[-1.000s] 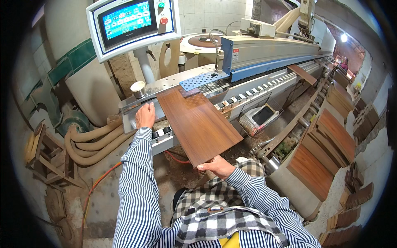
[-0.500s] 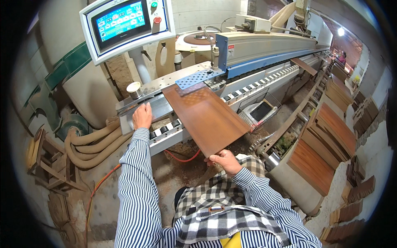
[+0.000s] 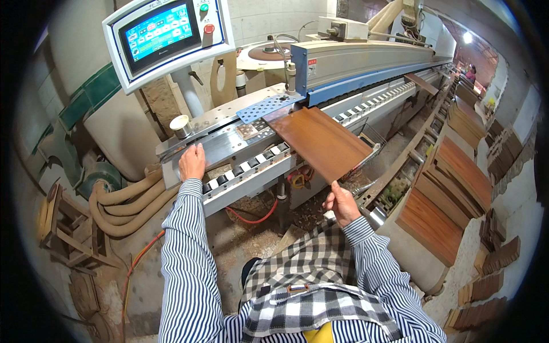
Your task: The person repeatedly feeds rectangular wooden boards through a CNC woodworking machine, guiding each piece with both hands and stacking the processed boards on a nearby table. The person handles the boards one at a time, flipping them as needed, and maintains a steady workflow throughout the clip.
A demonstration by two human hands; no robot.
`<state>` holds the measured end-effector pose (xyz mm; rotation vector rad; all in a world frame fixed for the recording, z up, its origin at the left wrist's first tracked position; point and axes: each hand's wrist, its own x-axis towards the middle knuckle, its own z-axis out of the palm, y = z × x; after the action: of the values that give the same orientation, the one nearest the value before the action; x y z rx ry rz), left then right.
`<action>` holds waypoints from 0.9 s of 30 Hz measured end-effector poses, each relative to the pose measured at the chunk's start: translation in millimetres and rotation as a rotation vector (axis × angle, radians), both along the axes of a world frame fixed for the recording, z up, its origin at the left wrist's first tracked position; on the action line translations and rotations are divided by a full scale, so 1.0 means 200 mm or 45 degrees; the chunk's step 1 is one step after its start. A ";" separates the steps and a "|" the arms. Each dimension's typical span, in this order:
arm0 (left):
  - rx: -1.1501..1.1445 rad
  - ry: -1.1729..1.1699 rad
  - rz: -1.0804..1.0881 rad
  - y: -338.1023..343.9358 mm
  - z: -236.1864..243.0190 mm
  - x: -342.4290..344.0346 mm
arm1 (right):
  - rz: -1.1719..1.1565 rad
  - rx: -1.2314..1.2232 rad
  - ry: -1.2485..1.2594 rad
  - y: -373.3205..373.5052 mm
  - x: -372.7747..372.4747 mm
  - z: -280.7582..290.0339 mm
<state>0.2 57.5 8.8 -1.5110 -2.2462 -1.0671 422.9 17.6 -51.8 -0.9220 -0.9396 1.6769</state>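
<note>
Where the left hand (image 3: pixel 192 162) rests, a pale-topped tin (image 3: pixel 181 128) stands nearby.

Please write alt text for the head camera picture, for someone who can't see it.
A person's right hand is at the near corner of a brown panel jutting from a long machine; the left hand is at its metal bed. A lit control screen stands upper left.
</note>
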 end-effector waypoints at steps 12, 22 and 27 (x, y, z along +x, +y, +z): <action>0.003 -0.131 -0.057 0.06 -0.06 -0.04 | -0.761 0.017 -0.239 -0.07 0.81 -0.21; 0.009 0.079 -0.076 0.07 -0.05 -0.03 | -2.009 -0.459 -0.913 -1.03 2.17 -0.56; 0.011 0.110 -0.063 0.05 -0.05 -0.02 | -1.864 -0.573 -0.892 -1.07 2.27 -0.56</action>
<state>-3.5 68.0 -0.9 -1.5853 -2.1543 -1.0040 876.1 -197.0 -164.0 -1.9042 -0.0571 0.2444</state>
